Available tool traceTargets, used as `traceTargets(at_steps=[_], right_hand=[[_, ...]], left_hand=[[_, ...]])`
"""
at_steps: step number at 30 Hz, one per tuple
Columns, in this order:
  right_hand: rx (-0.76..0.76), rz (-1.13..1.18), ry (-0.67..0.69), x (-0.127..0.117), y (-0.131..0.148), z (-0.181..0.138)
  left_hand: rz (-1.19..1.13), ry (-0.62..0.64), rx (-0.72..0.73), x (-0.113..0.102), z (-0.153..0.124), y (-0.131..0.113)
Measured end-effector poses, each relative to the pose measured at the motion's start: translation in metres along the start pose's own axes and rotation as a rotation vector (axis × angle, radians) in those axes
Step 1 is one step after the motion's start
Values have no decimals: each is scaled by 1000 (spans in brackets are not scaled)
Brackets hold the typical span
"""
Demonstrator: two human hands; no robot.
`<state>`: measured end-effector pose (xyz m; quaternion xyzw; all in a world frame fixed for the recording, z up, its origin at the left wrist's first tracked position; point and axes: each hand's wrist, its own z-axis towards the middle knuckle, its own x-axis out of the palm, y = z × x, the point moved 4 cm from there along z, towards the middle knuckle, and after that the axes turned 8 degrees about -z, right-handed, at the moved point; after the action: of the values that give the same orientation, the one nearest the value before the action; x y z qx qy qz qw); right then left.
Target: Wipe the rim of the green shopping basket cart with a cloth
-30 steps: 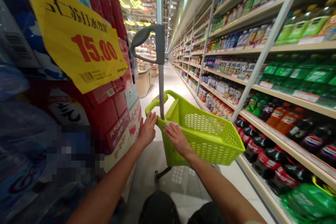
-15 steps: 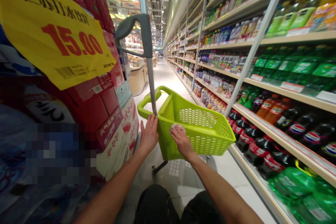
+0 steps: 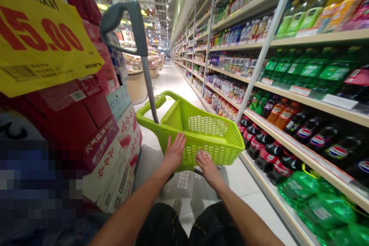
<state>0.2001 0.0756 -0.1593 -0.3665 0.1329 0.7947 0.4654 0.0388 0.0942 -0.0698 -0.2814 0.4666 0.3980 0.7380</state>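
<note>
A lime-green shopping basket cart (image 3: 213, 123) with perforated sides stands in the aisle in front of my knees. My left hand (image 3: 174, 150) lies with outstretched fingers against its near side, just below the rim. Lower and further right, my right hand (image 3: 206, 165) presses a crumpled whitish cloth (image 3: 198, 155) to the perforated wall; the fingers hide most of the cloth. From the basket's left end rises a grey metal pole (image 3: 150, 88) with a dark grey loop handle (image 3: 123, 29).
Shelves (image 3: 317, 103) of bottled drinks line the right side, with large green bottles (image 3: 319, 200) at the bottom. Stacked drink cartons (image 3: 100, 123) and a yellow price sign (image 3: 43, 38) crowd the left. A tiled aisle (image 3: 175, 80) runs ahead.
My left hand has moved right along the basket's side, away from the pole's base. My right hand with the cloth has shifted lower on the wall. The view has turned slightly right.
</note>
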Motion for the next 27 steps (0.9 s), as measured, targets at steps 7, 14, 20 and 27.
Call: traceTargets(at_steps=[7, 14, 20, 27], right_hand=[[153, -15, -142, -30, -29, 18], [116, -32, -58, -2, -20, -36], [192, -40, -116, -36, -42, -23], [172, -77, -15, -18, -50, -66]], left_hand=[[32, -3, -1, 4, 24, -10], [10, 31, -33, 12, 27, -19], [-22, 49, 44, 27, 30, -44], [-38, 93, 72, 38, 32, -64]])
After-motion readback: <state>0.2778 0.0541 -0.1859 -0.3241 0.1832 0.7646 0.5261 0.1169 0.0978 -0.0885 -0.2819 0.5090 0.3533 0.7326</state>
